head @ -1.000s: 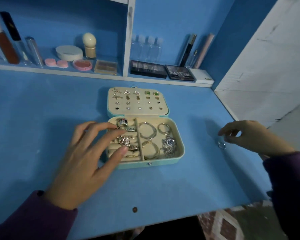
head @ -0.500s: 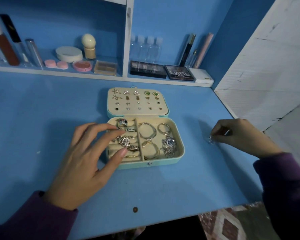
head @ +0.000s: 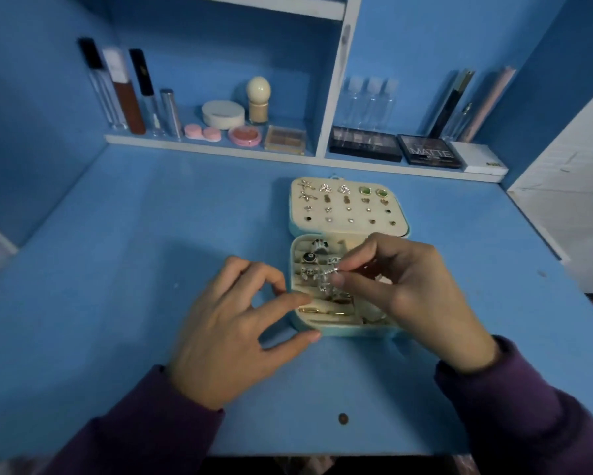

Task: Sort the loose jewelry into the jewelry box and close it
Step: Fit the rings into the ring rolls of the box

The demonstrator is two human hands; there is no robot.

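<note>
Ring (head: 335,270) indistinct between right hand (head: 422,296) fingers (head: 355,258)

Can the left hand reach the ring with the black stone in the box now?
Probably yes. The left hand rests at the left edge of the box, and the black-stone ring lies uncovered just beyond its fingertips. The right hand, pinching a small ring, hovers further right, not over it.

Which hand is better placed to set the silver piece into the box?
Right. The right hand pinches the silver piece just above the open box, so it only needs to lower it. The left hand holds nothing and rests at the box's left rim.
</note>
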